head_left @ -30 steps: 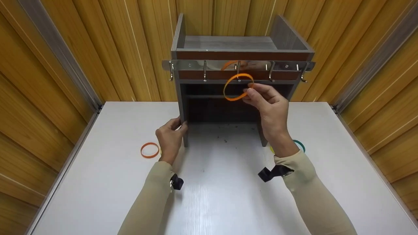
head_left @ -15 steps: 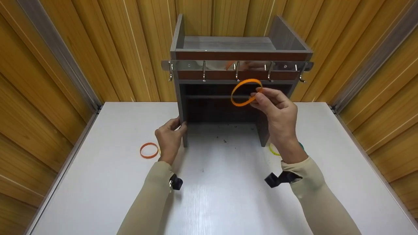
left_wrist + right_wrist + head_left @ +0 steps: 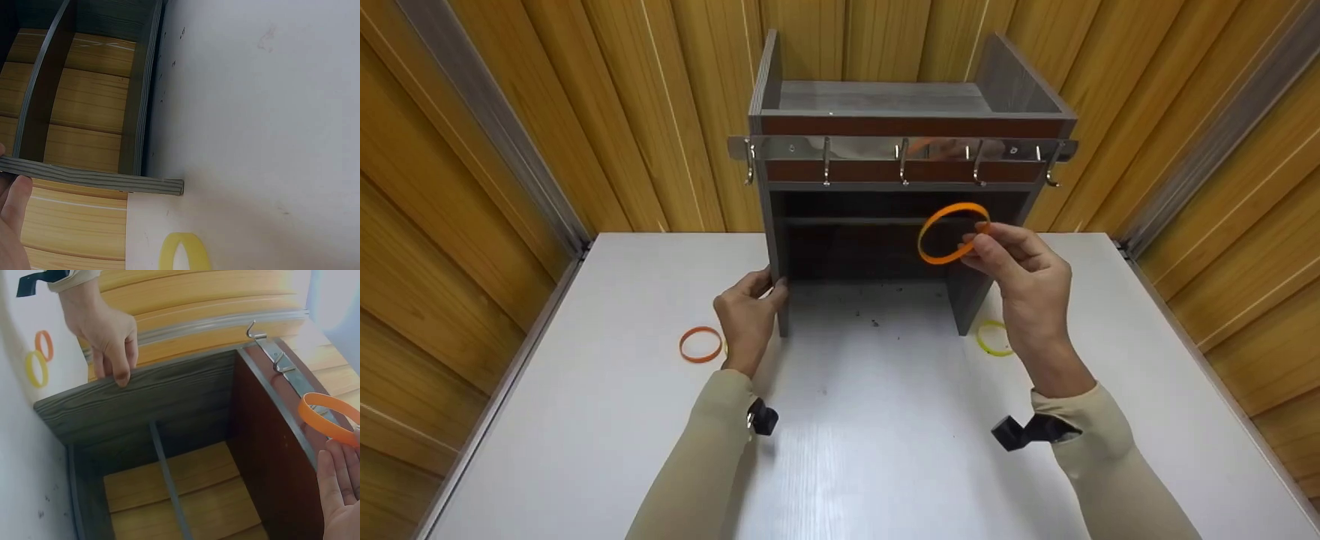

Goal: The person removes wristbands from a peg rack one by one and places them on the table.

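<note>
My right hand (image 3: 1039, 300) pinches an orange wristband (image 3: 960, 207) between thumb and fingers, holding it up in front of the open lower part of a grey wooden shelf (image 3: 777, 225). The band hangs below and in front of the metal hook rail (image 3: 862, 148), apart from its hooks. In the right wrist view, the wristband (image 3: 320, 423) is partly cut off at the edge. My left hand (image 3: 746, 319) grips the front edge of the shelf's left side panel (image 3: 95, 178), thumb on one face and fingers on the other.
On the white table (image 3: 840, 465), a red-orange wristband (image 3: 701, 361) lies left of my left hand, beside a yellow one (image 3: 29, 371). A yellow-green wristband (image 3: 991, 352) lies near the shelf's right leg. Dark specks dot the tabletop under the shelf. Wood-patterned walls stand behind and at both sides.
My right hand has moved right and down, taking the orange wristband away from the middle hook. The green band at right is now hidden behind my arm. My left hand stays put.
</note>
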The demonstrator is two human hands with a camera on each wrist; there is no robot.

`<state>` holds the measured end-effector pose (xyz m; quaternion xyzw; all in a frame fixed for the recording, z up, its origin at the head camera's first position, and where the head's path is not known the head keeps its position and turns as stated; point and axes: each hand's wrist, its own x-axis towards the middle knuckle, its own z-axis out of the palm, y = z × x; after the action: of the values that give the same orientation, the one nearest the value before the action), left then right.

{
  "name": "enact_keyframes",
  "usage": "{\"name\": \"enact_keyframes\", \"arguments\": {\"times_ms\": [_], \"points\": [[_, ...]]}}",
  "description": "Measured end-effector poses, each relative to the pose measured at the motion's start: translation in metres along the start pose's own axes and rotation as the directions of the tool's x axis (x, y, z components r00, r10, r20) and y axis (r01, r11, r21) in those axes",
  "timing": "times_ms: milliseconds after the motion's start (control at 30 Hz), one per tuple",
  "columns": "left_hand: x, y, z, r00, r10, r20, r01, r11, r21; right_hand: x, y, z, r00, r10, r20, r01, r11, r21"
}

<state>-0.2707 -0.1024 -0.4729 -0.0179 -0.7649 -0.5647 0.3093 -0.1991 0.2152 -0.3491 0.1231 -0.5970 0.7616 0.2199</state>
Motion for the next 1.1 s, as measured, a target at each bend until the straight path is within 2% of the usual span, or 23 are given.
{"name": "enact_keyframes", "arguments": {"times_ms": [233, 733, 867, 1100], "points": [[0.000, -0.001, 0.000, 1.000, 0.015, -0.009, -0.015, 1.000, 0.003, -0.004, 0.008, -0.018, 0.999, 0.022, -0.037, -0.022, 1.000, -0.007], [0.000, -0.001, -0.001, 1.000, 0.009, 0.002, -0.009, 1.000, 0.010, -0.009, 0.020, -0.061, 0.984, 0.109, -0.143, -0.129, 0.981, -0.145], [-0.001, -0.001, -0.001, 1.000, 0.014, 0.001, -0.014, 1.000, 0.009, -0.011, 0.023, -0.072, 0.973, 0.148, -0.179, -0.174, 0.975, -0.141], [-0.001, -0.001, -0.001, 1.000, 0.015, 0.004, -0.015, 1.000, 0.026, -0.015, 0.031, -0.092, 0.957, 0.178, -0.227, -0.200, 0.977, -0.073]]}}
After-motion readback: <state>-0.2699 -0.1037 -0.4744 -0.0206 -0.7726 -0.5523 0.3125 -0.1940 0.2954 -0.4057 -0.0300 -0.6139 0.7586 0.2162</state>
